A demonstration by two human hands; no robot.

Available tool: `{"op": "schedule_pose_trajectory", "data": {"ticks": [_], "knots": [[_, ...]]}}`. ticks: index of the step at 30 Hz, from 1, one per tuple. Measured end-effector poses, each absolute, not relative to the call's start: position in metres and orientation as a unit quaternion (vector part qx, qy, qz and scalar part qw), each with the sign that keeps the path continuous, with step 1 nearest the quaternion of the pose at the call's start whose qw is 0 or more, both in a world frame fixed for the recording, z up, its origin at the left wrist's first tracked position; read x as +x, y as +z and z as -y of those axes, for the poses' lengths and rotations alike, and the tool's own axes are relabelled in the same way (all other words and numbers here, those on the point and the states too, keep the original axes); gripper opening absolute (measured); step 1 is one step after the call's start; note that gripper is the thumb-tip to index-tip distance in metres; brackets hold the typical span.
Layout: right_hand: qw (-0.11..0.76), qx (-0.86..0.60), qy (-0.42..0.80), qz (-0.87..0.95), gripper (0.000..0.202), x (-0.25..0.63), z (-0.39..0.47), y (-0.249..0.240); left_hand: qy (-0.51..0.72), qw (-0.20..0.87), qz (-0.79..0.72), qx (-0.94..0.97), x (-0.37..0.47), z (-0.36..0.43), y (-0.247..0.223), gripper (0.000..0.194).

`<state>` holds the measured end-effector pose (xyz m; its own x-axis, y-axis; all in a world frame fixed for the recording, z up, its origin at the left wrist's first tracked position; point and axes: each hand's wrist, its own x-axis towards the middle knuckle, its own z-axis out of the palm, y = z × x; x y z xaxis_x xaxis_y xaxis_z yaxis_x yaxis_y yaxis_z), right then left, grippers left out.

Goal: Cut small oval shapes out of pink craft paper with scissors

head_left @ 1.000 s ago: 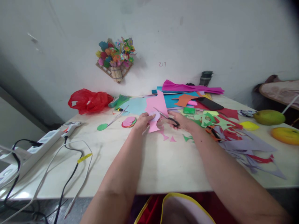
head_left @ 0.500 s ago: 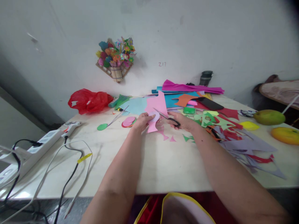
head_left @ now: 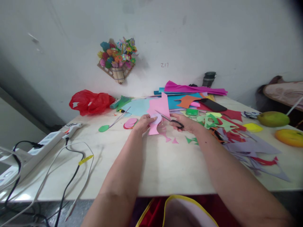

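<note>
My left hand (head_left: 144, 124) is closed on a sheet of pink paper (head_left: 159, 105), thumb on top. Under that thumb a pale lilac paper circle (head_left: 156, 119) lies against the pink sheet. My right hand (head_left: 183, 122) grips a pair of scissors (head_left: 177, 124) by the dark handles; their blades point left across the pink sheet beside the circle's edge. Small pink offcuts (head_left: 167, 137) lie on the table just below the hands. To the left of my left hand rests a small stack of cut paper circles (head_left: 130, 123), pink on top.
On the right are paper scraps (head_left: 251, 146), a black phone (head_left: 213, 104) and two mango-like fruits (head_left: 273, 119). Coloured sheets (head_left: 136, 107) lie behind the hands. A red plastic bag (head_left: 91, 102) sits back left, with a green circle (head_left: 103, 128) nearer. A power strip (head_left: 46, 142) and cables run along the left.
Both hands stay in nearly the same place. The scissors' handles have shifted very slightly to the right, and the pink sheet has moved a touch.
</note>
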<state>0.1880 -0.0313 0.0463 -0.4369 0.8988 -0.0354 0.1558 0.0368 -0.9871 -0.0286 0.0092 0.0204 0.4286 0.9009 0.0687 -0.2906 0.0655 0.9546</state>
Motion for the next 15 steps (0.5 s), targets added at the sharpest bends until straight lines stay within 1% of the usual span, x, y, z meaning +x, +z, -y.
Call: {"op": "schedule_pose_trajectory", "data": {"ticks": [2, 5, 8, 15], "knots": [[0.326, -0.406, 0.560, 0.645, 0.034, 0.1868, 0.0335, 0.0485, 0.448, 0.667, -0.301, 0.514, -0.0287, -0.0085, 0.0214, 0.033], [0.326, -0.405, 0.567, 0.639, 0.027, 0.1849, 0.0346, 0.0500, 0.440, 0.668, -0.304, 0.518, -0.0280, -0.0066, 0.0232, 0.035], [0.325, -0.404, 0.579, 0.630, 0.022, 0.1842, 0.0329, 0.0488, 0.445, 0.664, -0.310, 0.515, -0.0269, -0.0061, 0.0235, 0.033], [0.328, -0.406, 0.555, 0.647, 0.023, 0.1858, 0.0329, 0.0472, 0.447, 0.664, -0.306, 0.515, -0.0269, -0.0074, 0.0228, 0.032]]}}
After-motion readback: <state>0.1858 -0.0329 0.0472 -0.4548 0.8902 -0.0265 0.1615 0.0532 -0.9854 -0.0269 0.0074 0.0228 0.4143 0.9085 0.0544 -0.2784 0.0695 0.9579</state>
